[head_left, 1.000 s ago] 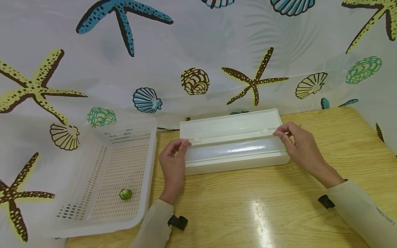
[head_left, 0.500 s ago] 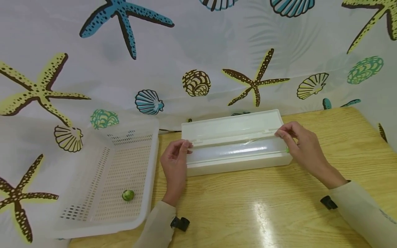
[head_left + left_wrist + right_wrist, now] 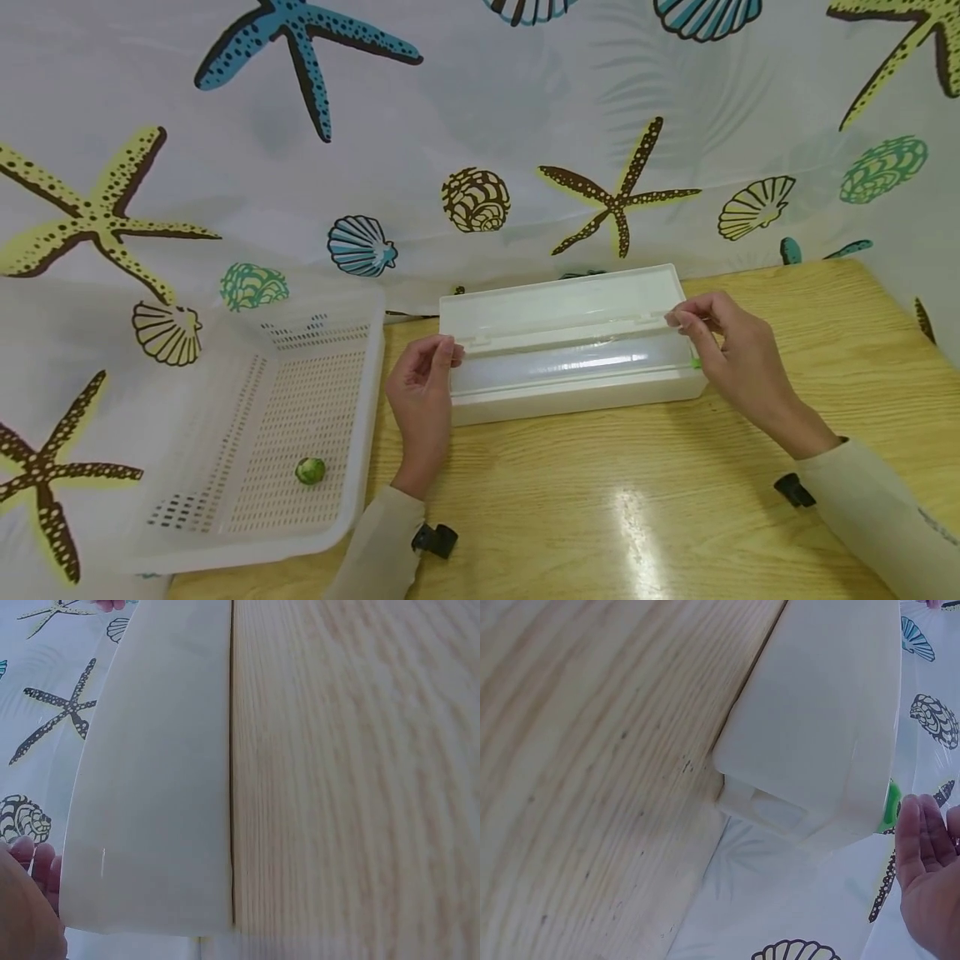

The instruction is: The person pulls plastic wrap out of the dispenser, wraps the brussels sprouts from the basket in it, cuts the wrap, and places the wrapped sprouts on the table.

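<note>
A white cling film dispenser (image 3: 577, 408) lies on the table with its lid (image 3: 562, 300) tipped back. Inside it the shiny roll of cling film (image 3: 562, 363) shows. At the box's left end my left hand (image 3: 424, 400) pinches thumb to fingers, apparently on the edge of the clear film. My right hand (image 3: 738, 350) pinches the same way at the right end, just above a green part (image 3: 696, 363) of the dispenser. The film between the hands is almost invisible. Both wrist views show the dispenser's front wall (image 3: 157, 772) and only part of each hand.
To the left stands a white perforated basket (image 3: 360, 442) with one small green Brussels sprout (image 3: 310, 471) in it. A white curtain (image 3: 510, 100) printed with starfish and shells hangs behind the wooden table (image 3: 555, 492).
Both hands keep their pinch at the two ends of the dispenser and barely move; the right hand shifts very slightly. The head view shifts slightly. Dispenser and basket stay put.
</note>
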Tool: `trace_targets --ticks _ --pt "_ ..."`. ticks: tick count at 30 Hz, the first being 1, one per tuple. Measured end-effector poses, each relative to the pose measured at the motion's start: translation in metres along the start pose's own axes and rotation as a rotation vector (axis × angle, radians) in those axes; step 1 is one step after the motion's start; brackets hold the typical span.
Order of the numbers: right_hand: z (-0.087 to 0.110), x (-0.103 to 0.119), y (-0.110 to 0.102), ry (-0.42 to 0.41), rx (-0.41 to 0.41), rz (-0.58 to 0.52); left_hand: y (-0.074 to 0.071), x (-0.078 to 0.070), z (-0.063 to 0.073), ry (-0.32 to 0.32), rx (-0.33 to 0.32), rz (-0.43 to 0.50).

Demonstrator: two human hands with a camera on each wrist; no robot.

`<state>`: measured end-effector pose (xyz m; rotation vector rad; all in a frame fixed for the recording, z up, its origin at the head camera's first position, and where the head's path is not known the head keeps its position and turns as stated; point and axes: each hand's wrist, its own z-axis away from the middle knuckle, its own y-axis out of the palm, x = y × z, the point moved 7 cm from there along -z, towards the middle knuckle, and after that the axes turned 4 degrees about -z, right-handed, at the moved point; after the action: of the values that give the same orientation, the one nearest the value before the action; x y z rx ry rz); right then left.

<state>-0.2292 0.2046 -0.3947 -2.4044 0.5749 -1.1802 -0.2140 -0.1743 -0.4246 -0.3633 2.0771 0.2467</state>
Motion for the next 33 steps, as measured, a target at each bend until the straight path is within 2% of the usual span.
trace_targets --ticks 5,13,20,24,33 --pt "0.0 0.002 -0.001 -0.002 -0.002 -0.026 0.001 -0.004 -0.003 0.022 0.001 -0.004" --pt "0.0 0.004 -0.006 -0.015 -0.032 -0.052 0.002 -0.01 -0.006 0.022 0.008 -0.014" --pt "0.0 -0.001 -0.005 -0.017 -0.047 -0.188 0.0 -0.011 -0.005 0.024 -0.004 -0.038" --pt "0.0 -0.004 -0.005 -0.008 -0.04 -0.251 0.0 -0.012 -0.005 0.016 0.0 -0.016" --pt "-0.001 -0.005 -0.004 0.017 0.012 -0.271 -0.002 -0.011 -0.005 -0.013 -0.005 -0.011"
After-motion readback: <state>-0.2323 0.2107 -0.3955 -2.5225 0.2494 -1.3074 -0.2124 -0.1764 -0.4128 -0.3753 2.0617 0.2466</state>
